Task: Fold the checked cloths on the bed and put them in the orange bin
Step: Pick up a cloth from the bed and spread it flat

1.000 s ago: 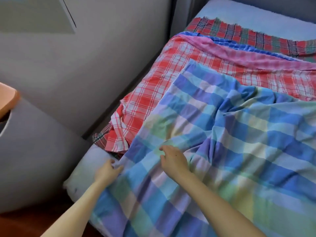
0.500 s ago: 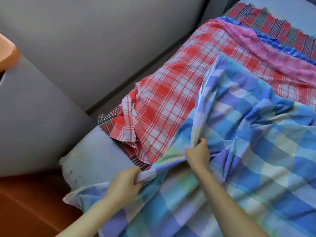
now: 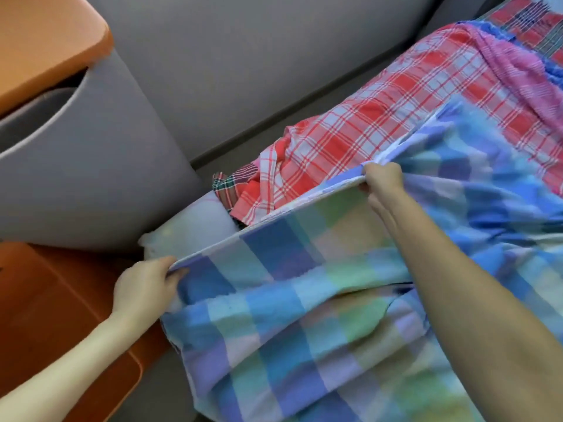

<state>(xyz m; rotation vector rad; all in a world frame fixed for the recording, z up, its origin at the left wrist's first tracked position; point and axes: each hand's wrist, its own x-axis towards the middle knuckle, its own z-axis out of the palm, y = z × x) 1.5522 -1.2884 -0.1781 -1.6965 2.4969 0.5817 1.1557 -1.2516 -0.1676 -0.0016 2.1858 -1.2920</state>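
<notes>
Your left hand [image 3: 143,286] is pinched on the near corner of the blue cloth [image 3: 304,315], and your right hand [image 3: 382,182] is clamped on the same hem farther along, so that edge runs taut between your 2 hands, raised off the bed [image 3: 198,220]. The rest of the cloth drapes over the bed's near side. A red cloth [image 3: 365,123] lies spread beyond it, with a pink cloth [image 3: 515,68] past that. The orange bin [image 3: 39,47] stands at upper left, well apart from both hands
</notes>
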